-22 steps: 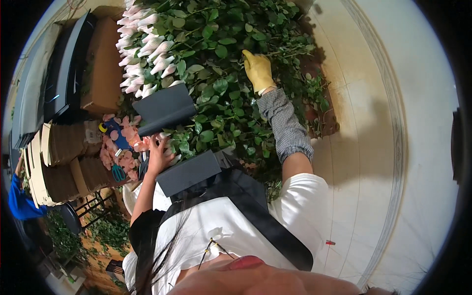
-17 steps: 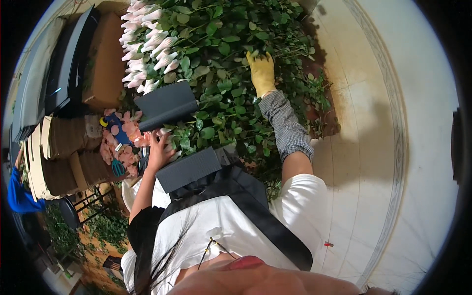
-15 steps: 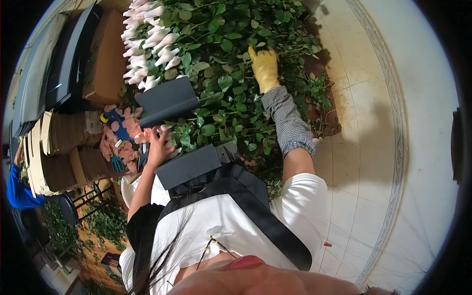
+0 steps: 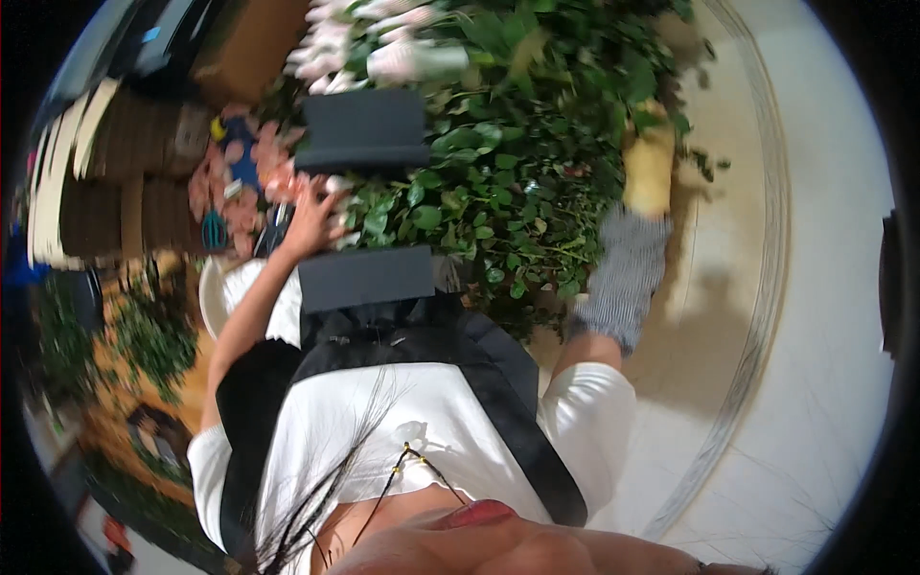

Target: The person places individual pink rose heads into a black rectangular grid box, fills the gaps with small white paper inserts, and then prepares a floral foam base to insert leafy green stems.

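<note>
My left hand (image 4: 311, 218), bare, has its fingers apart over a few pale flower heads between two dark panels, the far panel (image 4: 364, 134) and the near panel (image 4: 369, 278). Leafy green stems (image 4: 498, 172) run rightward from there. At their right side is my right hand (image 4: 650, 165) in a yellow glove, a grey checked sleeve covering the forearm. Leaves partly hide its fingers, which look closed around leafy rose stems. Toward the far side, one wrapped rose (image 4: 417, 62) is smeared by motion beside several white-and-pink wrapped roses (image 4: 326, 48).
Pink petals (image 4: 206, 182) lie to the left around teal-handled scissors (image 4: 214, 230) and a blue object (image 4: 241, 163). Beyond them stand stacked cardboard sheets (image 4: 105, 182) and a brown box (image 4: 244, 48). Pale tiled floor (image 4: 719, 335) extends on the right.
My gloved right hand has moved right to the edge of the foliage, and a wrapped rose and leaves have shifted with it. My left hand stays between the panels. The whole view has turned.
</note>
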Demonstrator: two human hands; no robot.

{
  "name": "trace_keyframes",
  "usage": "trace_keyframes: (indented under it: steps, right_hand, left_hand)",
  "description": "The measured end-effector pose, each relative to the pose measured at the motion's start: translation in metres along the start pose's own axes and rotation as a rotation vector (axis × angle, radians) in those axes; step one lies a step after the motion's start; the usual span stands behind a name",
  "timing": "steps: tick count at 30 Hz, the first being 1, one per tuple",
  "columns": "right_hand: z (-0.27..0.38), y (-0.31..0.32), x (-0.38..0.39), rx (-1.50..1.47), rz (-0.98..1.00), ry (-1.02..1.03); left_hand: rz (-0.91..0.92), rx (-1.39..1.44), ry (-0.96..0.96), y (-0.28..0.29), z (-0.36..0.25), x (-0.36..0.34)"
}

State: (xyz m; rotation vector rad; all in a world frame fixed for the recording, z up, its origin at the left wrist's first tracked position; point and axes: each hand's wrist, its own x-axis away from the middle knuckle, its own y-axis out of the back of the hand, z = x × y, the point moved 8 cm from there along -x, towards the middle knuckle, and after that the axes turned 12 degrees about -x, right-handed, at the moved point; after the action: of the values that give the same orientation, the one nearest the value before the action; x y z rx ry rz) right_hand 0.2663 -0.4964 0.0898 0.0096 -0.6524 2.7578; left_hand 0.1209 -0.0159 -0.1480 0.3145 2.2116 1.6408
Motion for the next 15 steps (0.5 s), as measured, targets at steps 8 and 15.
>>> trace_keyframes:
  steps: [8, 15]
  right_hand:
    - [-0.169, -0.035, 0.150, 1.708, 0.668, 0.625]
    - [-0.245, 0.033, 0.148, 1.438, 0.219, 0.444]
  left_hand:
    - [-0.052, 0.033, 0.003, 0.013, -0.010, -0.006]
    - [0.025, 0.037, 0.013, 0.000, -0.010, -0.018]
